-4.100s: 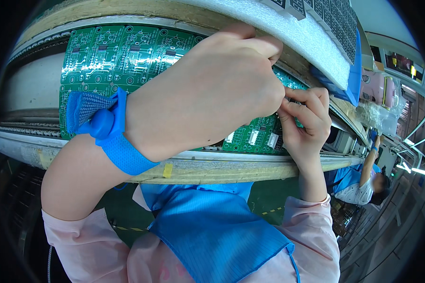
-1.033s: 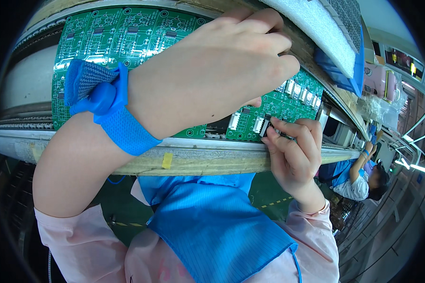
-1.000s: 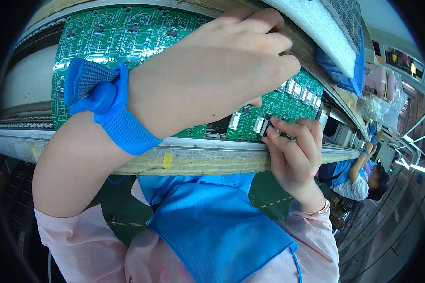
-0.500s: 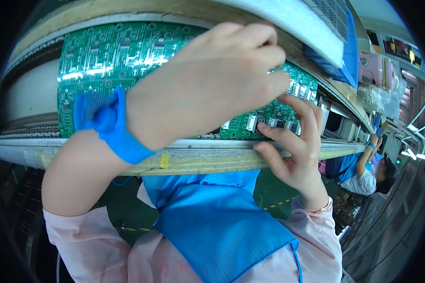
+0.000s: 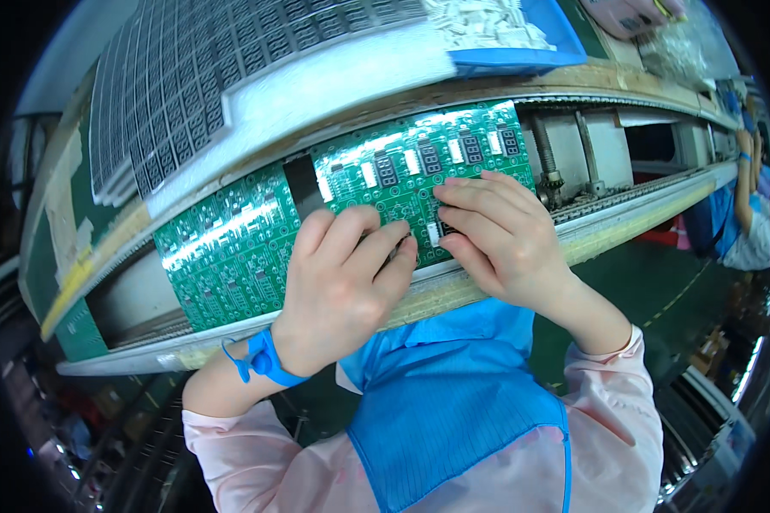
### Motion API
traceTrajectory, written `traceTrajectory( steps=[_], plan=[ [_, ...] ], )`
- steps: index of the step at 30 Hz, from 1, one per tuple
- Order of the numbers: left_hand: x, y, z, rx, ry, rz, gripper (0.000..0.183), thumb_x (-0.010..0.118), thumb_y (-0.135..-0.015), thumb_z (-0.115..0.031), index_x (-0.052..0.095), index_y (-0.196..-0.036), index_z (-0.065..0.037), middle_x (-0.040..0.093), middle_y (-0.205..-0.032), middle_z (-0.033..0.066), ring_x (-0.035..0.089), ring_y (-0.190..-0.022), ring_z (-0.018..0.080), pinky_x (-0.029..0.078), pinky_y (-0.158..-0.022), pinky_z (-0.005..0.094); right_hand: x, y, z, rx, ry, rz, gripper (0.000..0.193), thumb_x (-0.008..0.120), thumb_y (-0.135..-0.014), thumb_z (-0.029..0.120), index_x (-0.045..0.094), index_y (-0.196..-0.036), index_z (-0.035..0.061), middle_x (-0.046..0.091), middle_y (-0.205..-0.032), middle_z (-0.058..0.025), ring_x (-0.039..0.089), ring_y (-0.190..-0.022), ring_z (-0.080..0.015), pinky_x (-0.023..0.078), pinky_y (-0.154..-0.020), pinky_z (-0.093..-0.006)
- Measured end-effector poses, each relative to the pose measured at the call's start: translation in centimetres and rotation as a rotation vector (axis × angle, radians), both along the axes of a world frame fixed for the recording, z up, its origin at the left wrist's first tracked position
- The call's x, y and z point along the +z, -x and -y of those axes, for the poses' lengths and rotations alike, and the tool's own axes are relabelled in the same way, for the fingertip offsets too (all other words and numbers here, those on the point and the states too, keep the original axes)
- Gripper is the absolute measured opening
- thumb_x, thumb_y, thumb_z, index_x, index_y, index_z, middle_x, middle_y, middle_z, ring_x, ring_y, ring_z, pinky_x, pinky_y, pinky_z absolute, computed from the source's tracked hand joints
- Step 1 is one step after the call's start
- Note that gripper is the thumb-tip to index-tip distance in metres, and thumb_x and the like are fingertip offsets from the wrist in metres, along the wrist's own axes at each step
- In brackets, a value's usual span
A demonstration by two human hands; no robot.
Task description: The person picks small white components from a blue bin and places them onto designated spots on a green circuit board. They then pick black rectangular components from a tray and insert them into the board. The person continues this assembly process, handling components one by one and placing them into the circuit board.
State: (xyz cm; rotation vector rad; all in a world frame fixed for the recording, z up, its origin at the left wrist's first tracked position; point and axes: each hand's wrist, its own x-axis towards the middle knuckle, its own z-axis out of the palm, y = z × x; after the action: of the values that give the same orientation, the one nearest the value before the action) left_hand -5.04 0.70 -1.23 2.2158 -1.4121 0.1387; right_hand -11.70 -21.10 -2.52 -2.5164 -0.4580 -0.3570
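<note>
A green circuit board (image 5: 359, 197) lies in the conveyor rails, carrying a row of black digit displays (image 5: 429, 156) with white connectors (image 5: 369, 175) beside them. My right hand (image 5: 513, 239) rests over the board's near right part, thumb and fingers closing around a digit display (image 5: 446, 227) that they partly cover. Just left of it, my left hand (image 5: 342, 278) hangs over the board with curled fingers pressed together. Whatever those fingertips hold, if anything, is hidden. A blue strap (image 5: 269, 361) circles my left wrist.
Another green board (image 5: 227, 248) sits to the left on the rails, without displays. Behind the conveyor are a white foam tray (image 5: 316, 90) packed with digit displays and a blue bin (image 5: 522, 58) of white parts. A person (image 5: 749, 205) is at the far right.
My left hand has drawn back from across the board to beside my right hand. The view has swung, bringing the foam tray and the blue bin's contents into sight.
</note>
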Motion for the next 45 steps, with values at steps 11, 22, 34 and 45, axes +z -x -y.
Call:
traceTrajectory(
  steps=[11, 22, 34, 45],
  plan=[
    [0.9, 0.7, 1.0, 0.036, -0.038, -0.151, 0.02, 0.081, -0.07, 0.001, 0.073, -0.088, 0.0, 0.066, -0.096, 0.0109, 0.056, -0.084, 0.0281, 0.049, -0.07, 0.0376, -1.0, 0.1, -0.5, -0.051, -0.115, 0.05, 0.027, 0.077, -0.08, 0.029, 0.067, -0.085, 0.0036, 0.069, -0.099, -0.0099, 0.066, -0.096, -0.0241, 0.049, -0.095, -0.0408],
    [2.0, 0.0, 1.7, 0.023, -0.149, -0.196, 0.022, 0.082, -0.062, 0.0, 0.073, -0.082, 0.0, 0.067, -0.092, 0.0106, 0.057, -0.084, 0.0281, 0.049, -0.07, 0.0371, -1.6, 0.0, -0.3, -0.056, -0.195, 0.151, 0.028, 0.075, -0.081, 0.032, 0.067, -0.076, 0.0055, 0.058, -0.077, -0.0045, 0.061, -0.079, -0.02, 0.045, -0.078, -0.0358],
    [2.1, 0.0, 1.9, 0.025, -0.182, -0.171, 0.018, 0.084, -0.067, 0.002, 0.074, -0.081, -0.001, 0.065, -0.087, 0.0083, 0.056, -0.083, 0.0273, 0.048, -0.07, 0.0375, -2.4, 0.0, -0.6, -0.14, -0.231, 0.135, 0.036, 0.064, -0.093, 0.033, 0.07, -0.065, 0.0116, 0.062, -0.068, -0.0007, 0.063, -0.069, -0.0181, 0.043, -0.076, -0.035],
    [2.1, -0.3, 1.8, 0.004, -0.221, -0.137, 0.023, 0.086, -0.063, 0.002, 0.074, -0.082, -0.002, 0.065, -0.087, 0.0066, 0.057, -0.082, 0.0273, 0.048, -0.071, 0.0379, -2.1, 0.3, -0.4, -0.154, -0.287, 0.082, 0.032, 0.067, -0.091, 0.026, 0.071, -0.067, 0.005, 0.061, -0.068, -0.0039, 0.061, -0.067, -0.0211, 0.046, -0.082, -0.0369]
  ],
)
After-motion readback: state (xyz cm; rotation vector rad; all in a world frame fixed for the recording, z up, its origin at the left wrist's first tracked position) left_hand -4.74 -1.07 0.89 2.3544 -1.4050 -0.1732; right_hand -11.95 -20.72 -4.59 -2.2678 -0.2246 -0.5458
